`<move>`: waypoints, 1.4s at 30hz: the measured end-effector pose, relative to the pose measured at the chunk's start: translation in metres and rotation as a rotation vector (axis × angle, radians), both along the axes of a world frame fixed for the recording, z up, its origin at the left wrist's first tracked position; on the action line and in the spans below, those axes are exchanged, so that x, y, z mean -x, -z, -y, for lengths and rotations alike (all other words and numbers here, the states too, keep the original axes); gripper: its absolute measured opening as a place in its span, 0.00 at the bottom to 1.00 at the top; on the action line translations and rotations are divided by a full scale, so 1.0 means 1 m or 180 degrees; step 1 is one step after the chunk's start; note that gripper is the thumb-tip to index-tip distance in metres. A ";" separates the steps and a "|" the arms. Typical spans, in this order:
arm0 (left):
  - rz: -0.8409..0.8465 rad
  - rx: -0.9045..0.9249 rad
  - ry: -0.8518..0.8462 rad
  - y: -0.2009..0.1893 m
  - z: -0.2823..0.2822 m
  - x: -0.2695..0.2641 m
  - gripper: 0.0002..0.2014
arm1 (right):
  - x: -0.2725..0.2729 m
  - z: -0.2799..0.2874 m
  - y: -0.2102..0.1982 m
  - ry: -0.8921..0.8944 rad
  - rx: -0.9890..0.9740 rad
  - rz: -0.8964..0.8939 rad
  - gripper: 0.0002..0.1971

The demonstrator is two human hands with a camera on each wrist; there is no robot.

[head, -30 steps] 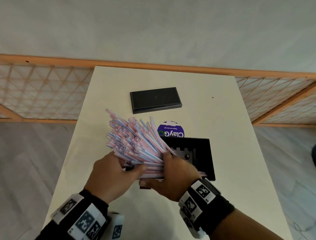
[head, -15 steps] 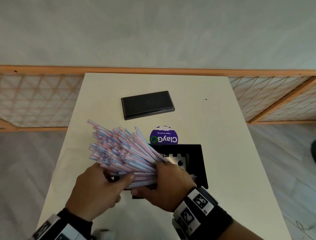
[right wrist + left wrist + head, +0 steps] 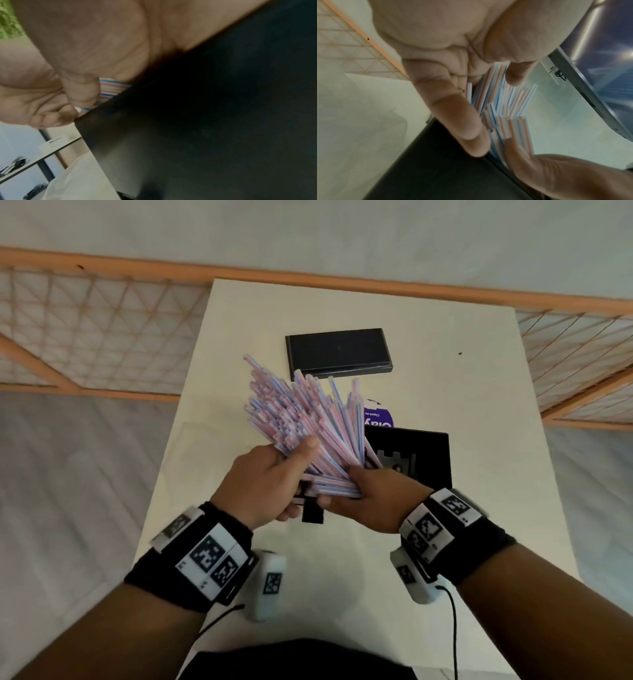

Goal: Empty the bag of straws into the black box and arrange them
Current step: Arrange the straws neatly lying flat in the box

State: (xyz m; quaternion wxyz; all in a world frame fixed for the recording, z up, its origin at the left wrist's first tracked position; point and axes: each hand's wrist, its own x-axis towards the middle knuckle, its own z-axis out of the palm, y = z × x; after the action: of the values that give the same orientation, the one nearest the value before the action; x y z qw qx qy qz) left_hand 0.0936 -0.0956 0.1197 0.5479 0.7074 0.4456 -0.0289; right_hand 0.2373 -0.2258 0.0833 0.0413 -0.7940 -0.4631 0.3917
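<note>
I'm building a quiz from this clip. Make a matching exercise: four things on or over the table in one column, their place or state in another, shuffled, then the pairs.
Things:
1. bundle of pink, blue and white striped plastic straws
2. open black rectangular box
3. flat black rectangular lid
4. round purple sticker with white lettering

Places or states:
A. lying alone at the table's far end
B. fanned out, gripped by the left hand and the right hand
C. partly hidden behind the fan, just beyond the box
D. on the table under the right hand, inside visible

Pairs: 1-B, 2-D, 3-A, 4-C
</note>
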 end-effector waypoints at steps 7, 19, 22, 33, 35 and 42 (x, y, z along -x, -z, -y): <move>0.0065 -0.0471 -0.0046 0.005 0.003 -0.007 0.19 | -0.011 -0.014 -0.023 -0.0249 0.0366 0.0150 0.24; 0.0235 -0.0400 -0.0200 0.007 0.017 -0.008 0.23 | -0.009 -0.009 -0.003 0.0428 0.0096 -0.0332 0.31; 0.0121 -0.0622 0.0243 0.007 0.017 -0.006 0.28 | -0.001 -0.008 -0.003 0.0197 -0.0102 -0.0298 0.30; 0.0389 -0.1447 0.0043 0.010 0.006 0.021 0.17 | -0.007 0.008 -0.011 0.0313 -0.0149 0.0367 0.35; 0.0378 -0.1267 -0.0130 0.015 0.002 0.024 0.16 | -0.013 0.019 -0.015 0.0302 -0.0306 0.0714 0.28; 0.0495 -0.1033 -0.0280 0.032 0.001 0.025 0.08 | 0.001 0.031 -0.011 0.0227 -0.0721 0.0071 0.18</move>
State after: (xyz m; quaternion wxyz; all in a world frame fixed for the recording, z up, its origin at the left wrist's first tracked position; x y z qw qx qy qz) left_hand 0.0691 -0.0965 0.0874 0.4601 0.7665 0.4312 0.1221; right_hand 0.2363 -0.2569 0.0940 0.1395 -0.8045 -0.4763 0.3263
